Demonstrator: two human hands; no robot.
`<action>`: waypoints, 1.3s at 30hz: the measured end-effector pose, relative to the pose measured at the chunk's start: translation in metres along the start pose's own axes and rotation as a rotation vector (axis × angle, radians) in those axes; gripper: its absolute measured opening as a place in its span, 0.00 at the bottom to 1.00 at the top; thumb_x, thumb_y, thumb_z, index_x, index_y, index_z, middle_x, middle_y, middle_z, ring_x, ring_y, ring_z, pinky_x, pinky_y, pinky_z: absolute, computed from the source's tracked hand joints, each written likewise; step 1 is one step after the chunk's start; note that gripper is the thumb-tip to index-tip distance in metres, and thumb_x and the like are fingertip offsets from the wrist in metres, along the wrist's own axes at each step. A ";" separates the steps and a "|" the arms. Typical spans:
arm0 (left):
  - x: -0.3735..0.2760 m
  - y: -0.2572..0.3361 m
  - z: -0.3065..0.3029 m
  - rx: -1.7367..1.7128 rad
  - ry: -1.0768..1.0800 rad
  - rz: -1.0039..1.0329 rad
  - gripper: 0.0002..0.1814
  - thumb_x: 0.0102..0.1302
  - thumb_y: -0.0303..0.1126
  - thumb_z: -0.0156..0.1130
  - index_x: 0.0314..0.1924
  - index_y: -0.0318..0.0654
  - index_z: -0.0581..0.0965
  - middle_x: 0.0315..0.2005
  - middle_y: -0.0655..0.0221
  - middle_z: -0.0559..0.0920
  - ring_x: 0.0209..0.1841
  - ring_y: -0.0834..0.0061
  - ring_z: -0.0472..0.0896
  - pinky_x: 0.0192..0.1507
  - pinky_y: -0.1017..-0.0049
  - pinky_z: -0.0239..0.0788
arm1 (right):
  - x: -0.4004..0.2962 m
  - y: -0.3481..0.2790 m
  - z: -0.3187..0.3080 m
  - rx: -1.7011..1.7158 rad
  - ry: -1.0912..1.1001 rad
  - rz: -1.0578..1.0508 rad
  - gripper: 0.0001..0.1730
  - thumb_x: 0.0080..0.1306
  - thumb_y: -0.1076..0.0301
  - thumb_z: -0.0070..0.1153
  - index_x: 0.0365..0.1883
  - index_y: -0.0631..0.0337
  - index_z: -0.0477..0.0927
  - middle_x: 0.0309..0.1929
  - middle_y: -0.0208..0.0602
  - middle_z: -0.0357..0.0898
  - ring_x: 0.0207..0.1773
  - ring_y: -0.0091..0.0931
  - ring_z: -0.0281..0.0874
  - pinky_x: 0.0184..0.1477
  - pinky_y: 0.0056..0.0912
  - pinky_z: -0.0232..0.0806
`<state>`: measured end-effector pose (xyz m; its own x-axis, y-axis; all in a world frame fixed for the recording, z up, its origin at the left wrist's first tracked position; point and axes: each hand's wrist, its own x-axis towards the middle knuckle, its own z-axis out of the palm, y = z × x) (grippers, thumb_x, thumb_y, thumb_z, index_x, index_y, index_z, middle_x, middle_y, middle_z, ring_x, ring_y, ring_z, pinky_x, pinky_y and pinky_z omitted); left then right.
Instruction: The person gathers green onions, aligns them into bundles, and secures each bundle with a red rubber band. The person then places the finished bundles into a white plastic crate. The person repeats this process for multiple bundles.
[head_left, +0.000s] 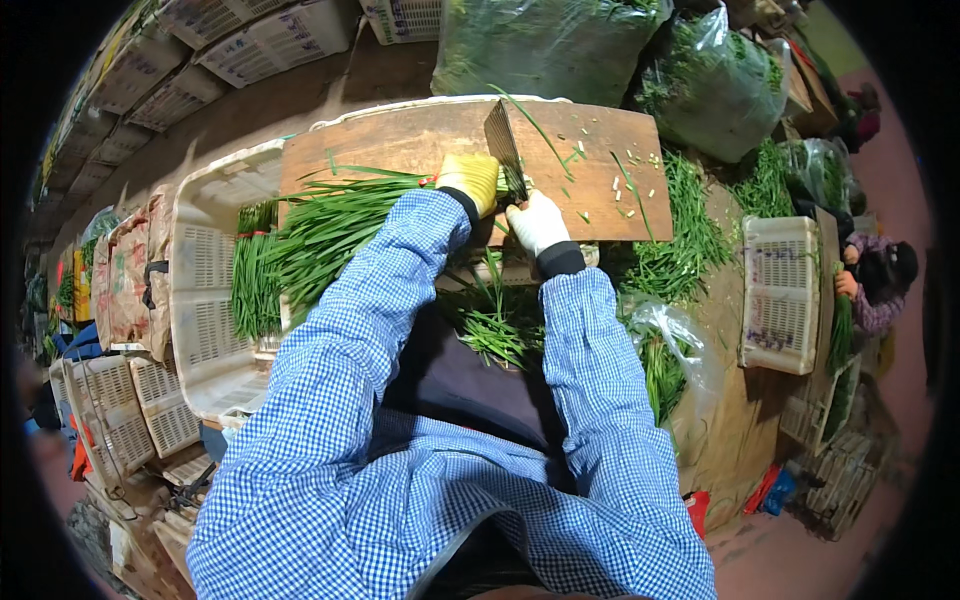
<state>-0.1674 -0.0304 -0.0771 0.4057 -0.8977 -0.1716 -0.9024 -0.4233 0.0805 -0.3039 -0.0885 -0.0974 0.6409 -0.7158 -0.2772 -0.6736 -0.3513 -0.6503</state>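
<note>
On a wooden board (405, 142) lies a bundle of long green garlic chives (337, 217), its leaves fanning out to the left. My left hand (469, 182), in a yellow-coated glove, grips the bundle near its stem end, beside a red tie. In a white glove, my right hand (537, 223) holds a wide-bladed knife (504, 146), whose blade stands upright across the stem end, just right of my left hand. Its handle is hidden in my fist. Short cut stem pieces (616, 184) and loose leaves are scattered over the board's right part.
A white plastic crate (206, 300) with tied chives (255, 277) stands left. Bagged greens (547, 45) lie beyond the board, loose chives (679, 232) to its right. Farther right, a co-worker (885, 277) holds chives beside another crate (780, 292). Stacked crates (277, 49) line the upper left.
</note>
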 end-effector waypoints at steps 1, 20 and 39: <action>-0.001 0.000 -0.003 0.000 -0.046 0.013 0.23 0.47 0.45 0.74 0.41 0.41 0.81 0.40 0.60 0.84 0.44 0.63 0.84 0.44 0.64 0.73 | 0.005 0.007 -0.002 0.031 -0.021 -0.003 0.23 0.58 0.57 0.59 0.41 0.69 0.75 0.39 0.54 0.80 0.45 0.46 0.77 0.48 0.41 0.68; -0.147 0.083 0.063 -0.041 0.047 0.534 0.18 0.58 0.33 0.59 0.49 0.42 0.76 0.40 0.67 0.80 0.41 0.69 0.80 0.40 0.70 0.69 | -0.019 0.082 -0.074 -0.451 0.271 0.213 0.35 0.68 0.50 0.51 0.66 0.62 0.62 0.55 0.53 0.74 0.54 0.46 0.77 0.52 0.48 0.71; -0.204 0.034 0.040 -0.661 -0.292 0.190 0.18 0.61 0.41 0.59 0.45 0.36 0.79 0.42 0.57 0.81 0.47 0.57 0.80 0.48 0.62 0.71 | -0.002 -0.089 0.035 -0.693 -0.042 -0.923 0.56 0.41 0.59 0.74 0.69 0.52 0.60 0.65 0.41 0.66 0.67 0.39 0.62 0.66 0.55 0.53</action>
<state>-0.2865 0.1431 -0.0789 0.1129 -0.9327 -0.3425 -0.6404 -0.3319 0.6927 -0.2320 -0.0348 -0.0635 0.9976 0.0016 0.0698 0.0081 -0.9956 -0.0930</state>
